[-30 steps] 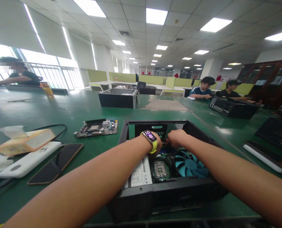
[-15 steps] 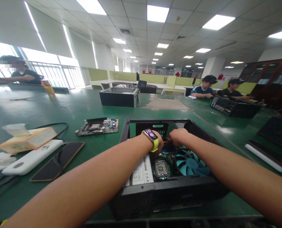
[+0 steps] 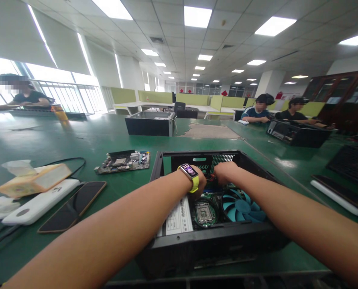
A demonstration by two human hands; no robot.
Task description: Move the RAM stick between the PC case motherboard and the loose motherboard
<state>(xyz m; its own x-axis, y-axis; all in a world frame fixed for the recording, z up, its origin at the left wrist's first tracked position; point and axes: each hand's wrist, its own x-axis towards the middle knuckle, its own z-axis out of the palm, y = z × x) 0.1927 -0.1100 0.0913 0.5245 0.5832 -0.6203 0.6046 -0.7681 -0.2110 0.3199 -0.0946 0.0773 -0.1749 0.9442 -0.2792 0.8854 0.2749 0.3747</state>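
Observation:
An open black computer case (image 3: 179, 245) lies on the green table in front of me. Inside it I see a motherboard with a bare CPU socket (image 3: 203, 212), a blue fan (image 3: 241, 206) and a white-labelled power supply (image 3: 175, 218). Both my hands reach into the far end of the case. My left hand (image 3: 200, 178), with a yellow-strapped watch (image 3: 190, 174) on the wrist, is bent down with its fingers hidden. My right hand (image 3: 225, 172) is curled closed right beside it over red and dark wires; what it holds is hidden.
A loose motherboard (image 3: 123, 161) lies left of the case. Further left are a dark phone (image 3: 72, 206), a white power bank (image 3: 37, 202), a tissue box (image 3: 34, 178) and a black cable. Other open cases (image 3: 150, 124) stand behind. Other people sit at the far left and far right.
Both hands stay in the same spot at the far end of the case; only the camera view shifts slightly.

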